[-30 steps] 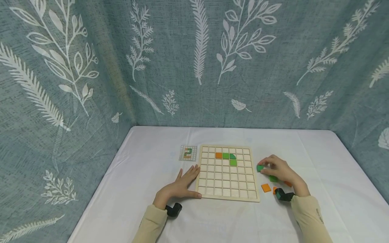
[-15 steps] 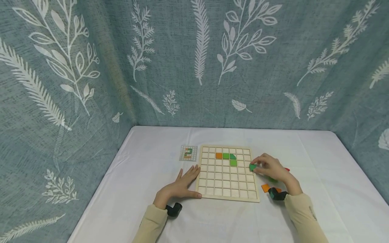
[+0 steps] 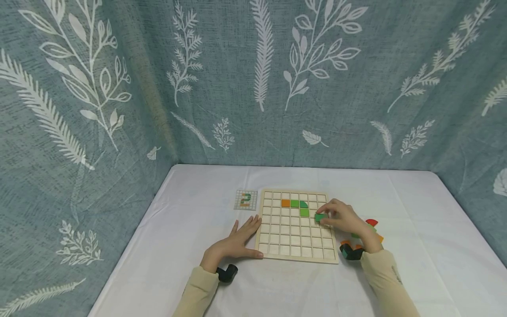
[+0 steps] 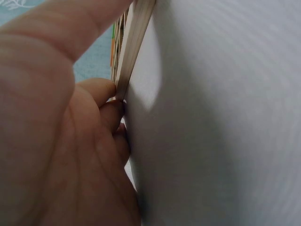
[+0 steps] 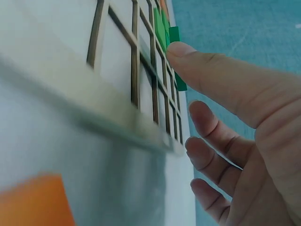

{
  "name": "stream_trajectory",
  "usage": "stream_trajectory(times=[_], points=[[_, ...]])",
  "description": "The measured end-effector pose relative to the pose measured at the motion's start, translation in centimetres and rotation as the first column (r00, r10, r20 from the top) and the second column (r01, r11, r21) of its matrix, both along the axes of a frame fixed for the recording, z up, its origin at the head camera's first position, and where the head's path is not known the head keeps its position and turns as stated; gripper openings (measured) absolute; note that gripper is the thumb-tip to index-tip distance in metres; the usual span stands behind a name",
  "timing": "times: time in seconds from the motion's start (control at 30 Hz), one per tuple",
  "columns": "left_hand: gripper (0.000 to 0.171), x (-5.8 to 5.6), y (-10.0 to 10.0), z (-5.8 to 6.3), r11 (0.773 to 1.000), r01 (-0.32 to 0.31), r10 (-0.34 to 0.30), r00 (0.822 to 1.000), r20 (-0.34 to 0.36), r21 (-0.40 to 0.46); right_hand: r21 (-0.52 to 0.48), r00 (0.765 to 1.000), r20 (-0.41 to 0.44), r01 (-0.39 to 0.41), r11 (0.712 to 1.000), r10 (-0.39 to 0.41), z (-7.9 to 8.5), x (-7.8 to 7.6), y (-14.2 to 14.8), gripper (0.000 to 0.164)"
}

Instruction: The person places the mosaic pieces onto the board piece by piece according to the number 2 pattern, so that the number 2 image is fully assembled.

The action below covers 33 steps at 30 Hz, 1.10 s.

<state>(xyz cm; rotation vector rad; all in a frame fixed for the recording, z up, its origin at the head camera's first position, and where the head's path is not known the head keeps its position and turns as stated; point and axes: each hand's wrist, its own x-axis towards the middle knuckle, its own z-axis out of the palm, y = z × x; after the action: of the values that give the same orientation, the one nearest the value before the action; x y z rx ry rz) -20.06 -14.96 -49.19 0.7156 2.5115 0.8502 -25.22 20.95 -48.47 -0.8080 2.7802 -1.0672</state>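
Note:
A wooden grid board (image 3: pixel 284 230) lies on the table, with an orange square tile (image 3: pixel 285 203), a light green tile (image 3: pixel 295 203), a dark green rounded tile (image 3: pixel 303 204) and another light green tile (image 3: pixel 304 212) in its cells. My right hand (image 3: pixel 343 218) pinches a dark green tile (image 3: pixel 320 217) above the board's right part. In the right wrist view the thumb (image 5: pixel 207 70) covers part of that green tile (image 5: pixel 181 84). My left hand (image 3: pixel 237 242) rests with spread fingers against the board's left edge, thumb at the lower corner.
A small pattern card (image 3: pixel 245 200) showing a coloured figure lies left of the board. Beyond the board's right side are loose tiles, among them a red one (image 3: pixel 371 222) and orange ones, partly hidden by the right arm. A patterned curtain (image 3: pixel 237 88) surrounds the table (image 3: pixel 190 193).
My right hand has carried the dark green tile leftward from beside the board to over its right columns, uncovering the red tile. The left hand stays in place.

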Motion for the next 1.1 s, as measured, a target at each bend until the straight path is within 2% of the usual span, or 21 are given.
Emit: stream_trajectory(times=[0.33, 0.6, 0.87, 1.1], points=[[0.101, 0.0, -0.1, 0.0, 1.000, -0.001, 0.001, 1.000, 0.003, 0.008, -0.023, 0.997, -0.009, -0.074, 0.997, 0.074, 0.0, -0.2, -1.7, 0.024], [0.101, 0.0, -0.1, 0.2, 1.000, 0.002, -0.002, 1.000, 0.007, 0.010, -0.015, 0.998, -0.009, -0.069, 0.998, 0.068, -0.4, -0.2, -2.6, 0.022], [0.101, 0.1, -0.1, 0.2, 1.000, -0.004, 0.004, 1.000, 0.008, 0.020, 0.023, 0.996, -0.060, -0.069, 0.997, 0.070, -0.7, -0.2, -3.5, 0.022], [0.101, 0.0, -0.1, 0.2, 1.000, 0.004, -0.004, 1.000, 0.008, 0.024, 0.048, 0.997, -0.064, -0.046, 0.998, 0.049, -0.6, 0.1, -3.9, 0.022]])
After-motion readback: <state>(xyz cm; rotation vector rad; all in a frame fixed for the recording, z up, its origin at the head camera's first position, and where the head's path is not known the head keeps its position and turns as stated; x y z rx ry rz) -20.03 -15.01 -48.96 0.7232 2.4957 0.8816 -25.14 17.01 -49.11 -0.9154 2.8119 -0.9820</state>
